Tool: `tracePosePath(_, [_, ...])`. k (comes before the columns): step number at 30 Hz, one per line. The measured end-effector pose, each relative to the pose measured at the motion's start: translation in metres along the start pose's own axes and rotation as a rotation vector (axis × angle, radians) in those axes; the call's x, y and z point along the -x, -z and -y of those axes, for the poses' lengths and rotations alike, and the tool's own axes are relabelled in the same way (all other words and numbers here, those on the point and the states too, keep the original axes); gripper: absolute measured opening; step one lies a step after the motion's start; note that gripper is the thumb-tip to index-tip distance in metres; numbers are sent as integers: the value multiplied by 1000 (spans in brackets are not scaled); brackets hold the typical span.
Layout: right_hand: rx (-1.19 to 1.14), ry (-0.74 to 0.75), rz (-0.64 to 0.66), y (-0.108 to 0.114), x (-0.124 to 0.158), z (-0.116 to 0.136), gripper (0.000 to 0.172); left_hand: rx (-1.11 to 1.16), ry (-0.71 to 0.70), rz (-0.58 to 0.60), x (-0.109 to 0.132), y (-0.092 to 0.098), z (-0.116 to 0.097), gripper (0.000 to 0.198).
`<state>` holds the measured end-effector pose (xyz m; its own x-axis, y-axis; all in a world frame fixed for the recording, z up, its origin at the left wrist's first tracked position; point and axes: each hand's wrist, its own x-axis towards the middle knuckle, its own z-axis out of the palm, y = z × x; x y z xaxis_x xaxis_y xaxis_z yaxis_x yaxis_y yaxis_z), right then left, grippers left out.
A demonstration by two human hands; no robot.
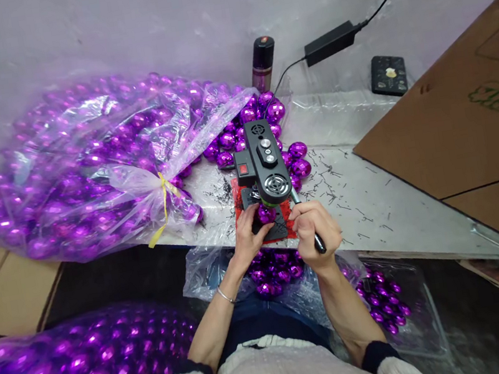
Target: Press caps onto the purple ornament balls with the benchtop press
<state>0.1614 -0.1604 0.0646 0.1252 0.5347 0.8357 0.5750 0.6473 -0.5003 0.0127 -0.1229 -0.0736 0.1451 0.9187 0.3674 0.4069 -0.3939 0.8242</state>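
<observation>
In the head view a small black bench drill press (267,162) stands on the white table, its base on a red sheet (237,201). Under its head sits a shiny purple faceted ball (266,213), pinched between the thumb and fingers of my left hand (248,233). My right hand (317,230) is wrapped round the press's lever handle (319,244), whose dark end sticks out below the fist. The drill head hides the top of the ball. Loose purple balls (301,167) lie beside and behind the press.
A big clear bag of purple balls (99,166), tied with yellow ribbon, lies left. Behind are a spray can (263,61) and a power adapter (329,43). A cardboard box (465,115) stands right. Dark shavings (350,196) litter the table. More balls (275,271) lie in plastic at my lap.
</observation>
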Motion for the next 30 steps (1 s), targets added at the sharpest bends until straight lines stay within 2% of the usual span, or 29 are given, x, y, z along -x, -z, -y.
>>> tracePosePath(5, [21, -14, -15, -1, 8, -2, 27, 22, 59, 30, -1, -2, 5, 62])
tracePosePath(14, [13, 28, -63, -11, 39, -23, 26, 41, 44, 24, -1, -1, 3, 60])
tracePosePath(25, [-4, 70, -181, -27, 55, -37, 28, 7, 55, 20, 0, -2, 3, 59])
tracePosePath(30, [-37, 15, -195, -32, 64, -41, 32, 6, 47, 23, 0, -3, 4, 58])
